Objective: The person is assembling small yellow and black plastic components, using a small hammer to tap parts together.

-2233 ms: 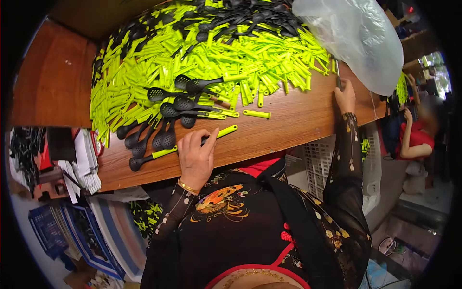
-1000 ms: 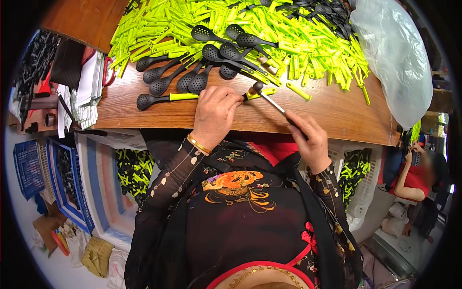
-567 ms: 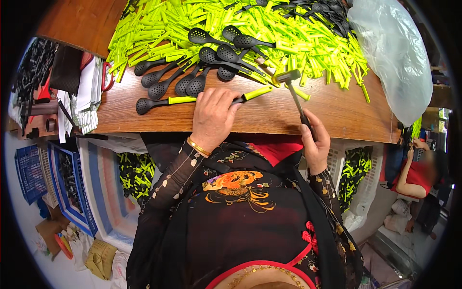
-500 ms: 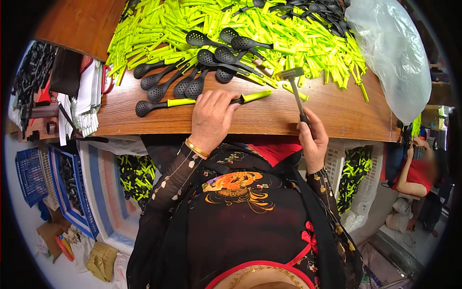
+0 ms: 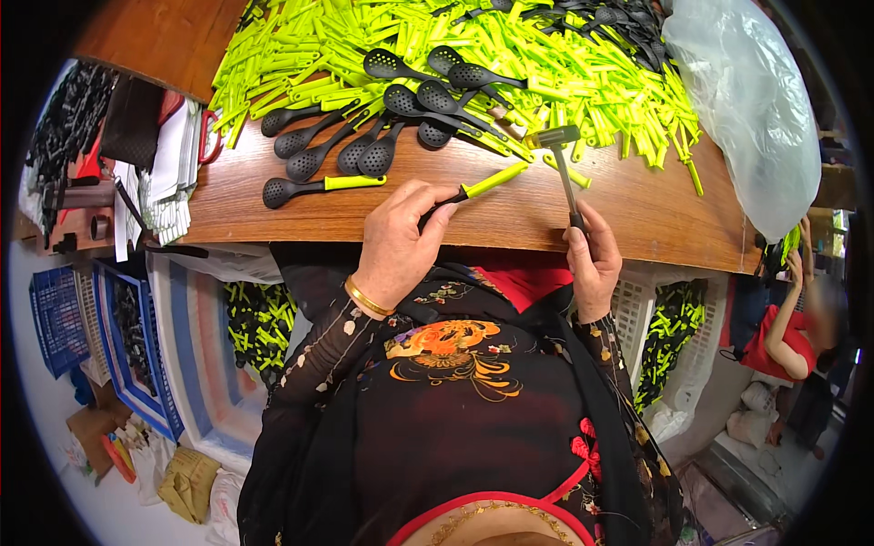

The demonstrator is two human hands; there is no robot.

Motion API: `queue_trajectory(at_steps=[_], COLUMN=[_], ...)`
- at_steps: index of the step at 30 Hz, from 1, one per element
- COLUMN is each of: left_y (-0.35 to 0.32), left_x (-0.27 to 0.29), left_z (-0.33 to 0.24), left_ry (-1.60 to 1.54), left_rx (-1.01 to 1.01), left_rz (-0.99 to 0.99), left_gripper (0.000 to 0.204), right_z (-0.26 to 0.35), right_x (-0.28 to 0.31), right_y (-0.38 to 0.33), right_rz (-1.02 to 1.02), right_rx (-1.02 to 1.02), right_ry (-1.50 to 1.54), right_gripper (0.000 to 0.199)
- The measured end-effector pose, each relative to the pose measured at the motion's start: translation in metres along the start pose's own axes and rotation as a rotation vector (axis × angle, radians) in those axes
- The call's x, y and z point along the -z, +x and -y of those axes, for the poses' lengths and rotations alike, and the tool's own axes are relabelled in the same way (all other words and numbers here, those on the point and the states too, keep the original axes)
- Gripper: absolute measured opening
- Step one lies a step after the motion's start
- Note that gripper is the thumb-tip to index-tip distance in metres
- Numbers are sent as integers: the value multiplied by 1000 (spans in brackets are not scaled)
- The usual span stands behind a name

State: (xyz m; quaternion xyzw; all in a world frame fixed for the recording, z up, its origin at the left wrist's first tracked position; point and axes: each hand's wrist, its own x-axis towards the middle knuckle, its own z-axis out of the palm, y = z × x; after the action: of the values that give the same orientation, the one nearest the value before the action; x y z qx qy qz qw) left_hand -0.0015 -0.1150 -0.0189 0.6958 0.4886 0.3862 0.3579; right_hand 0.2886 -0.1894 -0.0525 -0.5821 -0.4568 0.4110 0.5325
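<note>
My left hand (image 5: 401,238) is closed round the black part of a utensil whose green handle (image 5: 494,179) points up to the right; its head is hidden by my palm. My right hand (image 5: 594,259) grips the dark grip of a small hammer (image 5: 567,177), its metal head up and level just right of the handle's tip. Left of my left hand lies a black slotted spoon (image 5: 282,192) with a green handle. Beyond it, several more black slotted spoons (image 5: 305,162) rest in a loose cluster on the wooden table (image 5: 510,218).
A big heap of green handles (image 5: 364,45) covers the table's far side, with black spoon parts (image 5: 628,32) behind it. A clear plastic bag (image 5: 742,109) hangs over the right edge. Crates (image 5: 182,318) of parts flank me. A person (image 5: 783,337) in red sits far right.
My left hand has drawn slightly nearer to me and tilted the utensil more steeply. The spoon lying on its left now shows its whole handle. The hammer stays nearly where it was.
</note>
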Motion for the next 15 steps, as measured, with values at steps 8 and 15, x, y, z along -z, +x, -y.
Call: queue_trajectory(at_steps=[8, 15], left_y=[-23, -30], left_x=[-1, -5], left_z=[22, 33], left_ry=[385, 388], left_rx=[-244, -284], left_rz=[-79, -109], left_gripper=[27, 36], right_z=[6, 31], right_x=[4, -4], right_y=[-7, -21], right_rz=[90, 244], right_rx=[156, 494], right_ry=[-195, -511], right_gripper=[37, 41])
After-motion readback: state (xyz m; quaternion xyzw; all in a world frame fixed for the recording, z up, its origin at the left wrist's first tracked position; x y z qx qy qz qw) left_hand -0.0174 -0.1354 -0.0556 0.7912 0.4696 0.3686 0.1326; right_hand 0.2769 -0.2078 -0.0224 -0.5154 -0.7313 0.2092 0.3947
